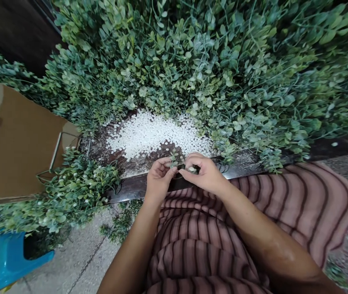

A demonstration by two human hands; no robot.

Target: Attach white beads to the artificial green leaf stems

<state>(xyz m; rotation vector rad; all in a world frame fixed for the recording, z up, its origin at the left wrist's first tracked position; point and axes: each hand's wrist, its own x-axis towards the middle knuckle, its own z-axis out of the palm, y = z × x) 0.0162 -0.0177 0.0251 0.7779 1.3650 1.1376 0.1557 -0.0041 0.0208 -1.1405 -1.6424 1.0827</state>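
Over the table's front edge, my left hand [160,174] pinches a small green artificial leaf sprig [174,157] between thumb and fingers. Close beside it, my right hand [206,170] is closed, its thumb and fingertips meeting at the sprig's lower stem. A small whitish piece [192,168] shows inside the curled right fingers; its kind is hard to make out. Just beyond both hands, a wide spread of small white beads [158,132] lies on the dark table [131,185].
Thick heaps of artificial greenery [174,61] cover the table's back. A cardboard box [17,143] stands at left, with white-tipped sprigs [85,181] beside it. A blue plastic stool [8,257] is at lower left on the speckled floor [82,253]. Striped cloth [198,245] covers my lap.
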